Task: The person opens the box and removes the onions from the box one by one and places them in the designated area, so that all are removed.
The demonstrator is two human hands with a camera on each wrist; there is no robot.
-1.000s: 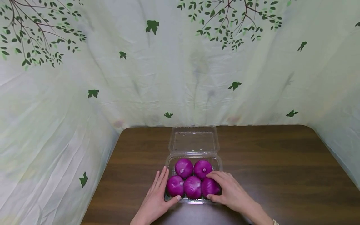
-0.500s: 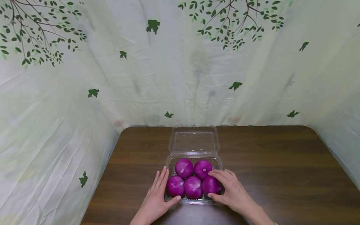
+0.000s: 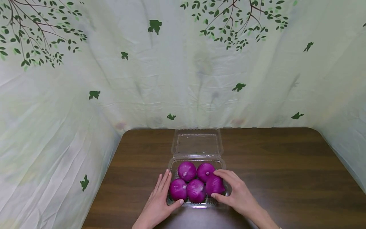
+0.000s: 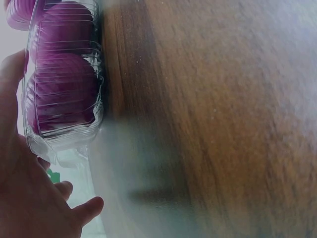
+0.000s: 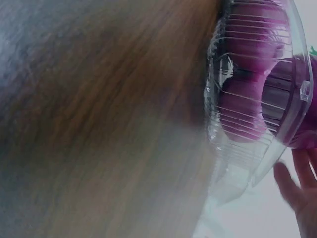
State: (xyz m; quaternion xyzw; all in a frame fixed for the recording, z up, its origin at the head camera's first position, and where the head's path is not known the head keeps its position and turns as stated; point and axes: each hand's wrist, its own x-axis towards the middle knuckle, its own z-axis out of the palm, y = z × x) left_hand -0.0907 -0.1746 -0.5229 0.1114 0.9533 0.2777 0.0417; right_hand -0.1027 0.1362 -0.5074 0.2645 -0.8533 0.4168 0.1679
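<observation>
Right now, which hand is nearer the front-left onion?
Left. The left hand is right beside the front-left onion; the right hand is across the container, holding the rightmost onion.

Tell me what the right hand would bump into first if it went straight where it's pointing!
Probably the back-right onion. It sits just past the right hand and its held onion, though I can't tell whether they touch.

The left hand (image 3: 160,201) lies back up, its fingers (image 3: 165,183) straight and pointing forward, its thumb (image 3: 177,204) spread wide toward the right hand (image 3: 238,190). That one grips, also back up, forefinger (image 3: 226,175) and thumb (image 3: 220,199) curved apart in a broad pinch. The right forearm (image 3: 264,217) slants in from the lower right.
</observation>
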